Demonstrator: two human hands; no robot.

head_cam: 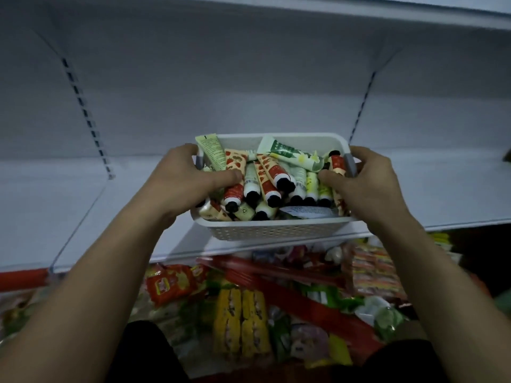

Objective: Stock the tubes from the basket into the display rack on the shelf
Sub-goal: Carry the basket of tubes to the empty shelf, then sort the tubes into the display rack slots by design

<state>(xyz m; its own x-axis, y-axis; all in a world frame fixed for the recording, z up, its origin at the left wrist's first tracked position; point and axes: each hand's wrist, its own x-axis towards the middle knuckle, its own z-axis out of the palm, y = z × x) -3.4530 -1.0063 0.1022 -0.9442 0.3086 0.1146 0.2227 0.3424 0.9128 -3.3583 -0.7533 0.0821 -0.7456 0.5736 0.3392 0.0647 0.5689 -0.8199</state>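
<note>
A white perforated basket (272,230) sits at the front edge of the white shelf (132,205), partly overhanging it. It is heaped with several small tubes (269,181), red, green and yellow patterned, with black caps. My left hand (182,175) grips the basket's left grey handle, thumb lying over the tubes. My right hand (367,178) grips the right grey handle, thumb on the tubes as well. No display rack is in view.
The shelf's back wall has slotted uprights (83,111) on the left and a second upright (362,103) on the right. An upper shelf (414,12) hangs overhead. Below the shelf edge lie packaged snacks (240,322) and red packets (171,283).
</note>
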